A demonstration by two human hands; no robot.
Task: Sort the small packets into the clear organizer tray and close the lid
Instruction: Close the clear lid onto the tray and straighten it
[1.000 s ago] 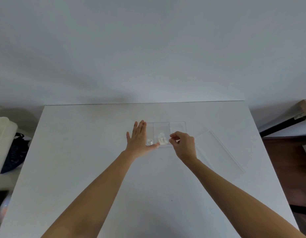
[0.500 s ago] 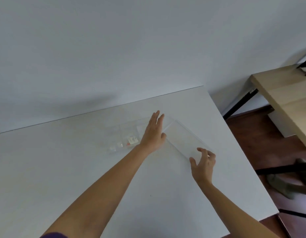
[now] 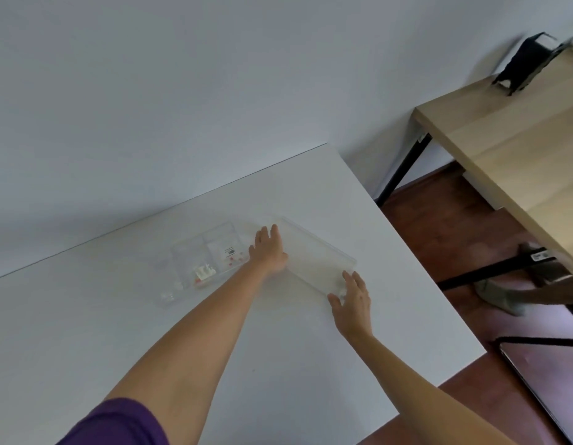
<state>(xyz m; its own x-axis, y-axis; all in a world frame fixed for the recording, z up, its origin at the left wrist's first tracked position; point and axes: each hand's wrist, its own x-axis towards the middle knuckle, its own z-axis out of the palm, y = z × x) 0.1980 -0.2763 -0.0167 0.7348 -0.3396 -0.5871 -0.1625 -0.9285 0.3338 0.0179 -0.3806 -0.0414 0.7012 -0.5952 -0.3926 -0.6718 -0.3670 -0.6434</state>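
Note:
A clear organizer tray (image 3: 188,252) lies on the white table (image 3: 150,332), with small white and red packets (image 3: 204,273) in its compartments. The clear lid (image 3: 314,255) lies flat to the tray's right, apart from it. My left hand (image 3: 269,248) rests with fingers together on the lid's left end, between tray and lid. At the lid's near right corner my right hand (image 3: 352,298) has thumb and fingers spread around the edge. Whether either hand grips the lid firmly is unclear.
The white table's right edge (image 3: 423,277) runs close to the lid. Beyond it stands a wooden desk (image 3: 503,149) with black legs and a dark object (image 3: 522,64) on top. A person's socked foot (image 3: 500,297) rests on the brown floor.
The view swung right. Both hands left the tray's packets and moved right to the lid: the left onto its left end, the right onto its near corner.

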